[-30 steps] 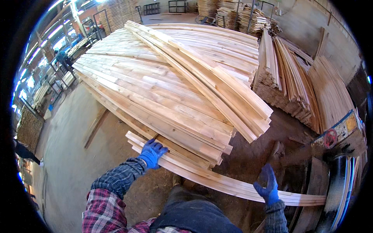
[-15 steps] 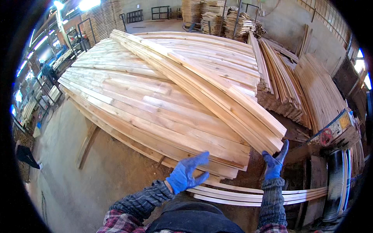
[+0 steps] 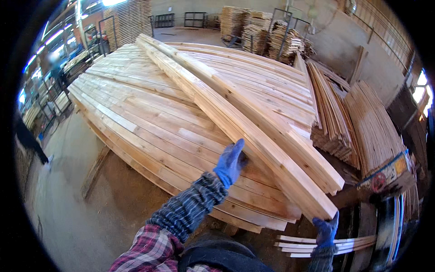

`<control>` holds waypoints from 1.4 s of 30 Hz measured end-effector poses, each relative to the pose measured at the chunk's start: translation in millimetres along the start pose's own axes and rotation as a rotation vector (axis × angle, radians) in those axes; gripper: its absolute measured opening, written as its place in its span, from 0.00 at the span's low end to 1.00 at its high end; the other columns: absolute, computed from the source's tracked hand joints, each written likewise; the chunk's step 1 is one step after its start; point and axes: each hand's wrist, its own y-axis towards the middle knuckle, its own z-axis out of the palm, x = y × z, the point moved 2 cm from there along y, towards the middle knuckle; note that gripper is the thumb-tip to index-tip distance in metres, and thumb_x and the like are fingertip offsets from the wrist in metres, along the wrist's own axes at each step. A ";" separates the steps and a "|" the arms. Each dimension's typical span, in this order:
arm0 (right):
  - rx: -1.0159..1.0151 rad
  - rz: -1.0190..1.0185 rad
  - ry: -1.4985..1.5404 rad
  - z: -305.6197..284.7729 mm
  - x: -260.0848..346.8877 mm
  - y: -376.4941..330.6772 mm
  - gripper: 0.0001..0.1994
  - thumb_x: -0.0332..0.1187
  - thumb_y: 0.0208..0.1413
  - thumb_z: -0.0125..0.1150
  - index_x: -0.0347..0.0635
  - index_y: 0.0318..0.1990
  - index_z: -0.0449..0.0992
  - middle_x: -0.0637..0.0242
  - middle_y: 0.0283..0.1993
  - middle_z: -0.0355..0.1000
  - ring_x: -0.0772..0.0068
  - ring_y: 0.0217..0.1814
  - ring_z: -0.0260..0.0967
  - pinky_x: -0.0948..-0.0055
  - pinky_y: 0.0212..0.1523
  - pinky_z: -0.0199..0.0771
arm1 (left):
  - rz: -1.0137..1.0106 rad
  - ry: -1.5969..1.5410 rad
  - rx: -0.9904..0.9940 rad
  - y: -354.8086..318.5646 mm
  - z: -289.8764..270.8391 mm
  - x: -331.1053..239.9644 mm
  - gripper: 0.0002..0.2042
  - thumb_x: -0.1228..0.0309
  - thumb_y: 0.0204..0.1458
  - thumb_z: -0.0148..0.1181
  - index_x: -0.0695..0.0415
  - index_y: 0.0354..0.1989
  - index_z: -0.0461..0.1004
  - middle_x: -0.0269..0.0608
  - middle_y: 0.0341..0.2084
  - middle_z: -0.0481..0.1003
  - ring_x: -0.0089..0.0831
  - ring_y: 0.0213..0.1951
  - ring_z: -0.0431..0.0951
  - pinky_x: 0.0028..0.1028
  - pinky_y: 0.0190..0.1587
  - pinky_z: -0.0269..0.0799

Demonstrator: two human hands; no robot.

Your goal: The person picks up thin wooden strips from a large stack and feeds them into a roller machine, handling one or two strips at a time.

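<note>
A bundle of long pale wooden boards [image 3: 267, 147] lies slantwise across a wide stack of planks [image 3: 154, 131], its near end jutting past the stack's edge. My left hand [image 3: 230, 164], in a blue glove, is at the bundle's left side, thumb up along it and fingers partly hidden beneath. At the near end, my right hand [image 3: 325, 230], also blue-gloved, cups the board ends from below, its thumb against the end face. Right beside the bundle rests a second group of boards [image 3: 312, 165], with a narrow gap between the two.
Several thin white strips [image 3: 294, 247] lie low down near my right forearm. To the right stand leaning boards [image 3: 374, 122] and a machine with a red handwheel [image 3: 378, 182]. Stacked lumber [image 3: 253, 36] rises at the back. Another person's dark-clothed leg [image 3: 31, 140] shows at far left.
My left hand has moved up and right onto the bundle. My right hand has come lower with the near end, and a gap has opened between the bundle and the boards beside it.
</note>
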 end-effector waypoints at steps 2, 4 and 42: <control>0.017 0.097 -0.032 7.5 21.5 -18.6 0.42 0.28 0.28 0.73 0.41 0.60 0.67 0.61 0.53 0.72 0.59 0.56 0.70 0.62 0.60 0.70 | -0.060 -0.274 0.077 4.1 25.3 3.6 0.27 0.50 0.57 0.64 0.50 0.60 0.68 0.44 0.53 0.73 0.39 0.56 0.73 0.43 0.61 0.71; 0.102 0.044 -0.029 -14.3 4.1 -25.4 0.44 0.33 0.31 0.76 0.39 0.63 0.65 0.57 0.56 0.71 0.57 0.59 0.68 0.58 0.64 0.66 | -0.067 -0.209 -0.051 10.0 29.4 18.9 0.31 0.47 0.56 0.63 0.52 0.62 0.66 0.44 0.55 0.72 0.40 0.57 0.72 0.44 0.61 0.71; 1.244 0.975 -0.063 85.1 56.9 86.5 0.49 0.34 0.38 0.76 0.35 0.71 0.56 0.52 0.50 0.76 0.56 0.56 0.73 0.60 0.63 0.68 | 0.060 -0.261 -0.111 -65.0 13.3 -10.5 0.23 0.59 0.56 0.66 0.60 0.55 0.72 0.45 0.45 0.79 0.39 0.49 0.79 0.41 0.54 0.79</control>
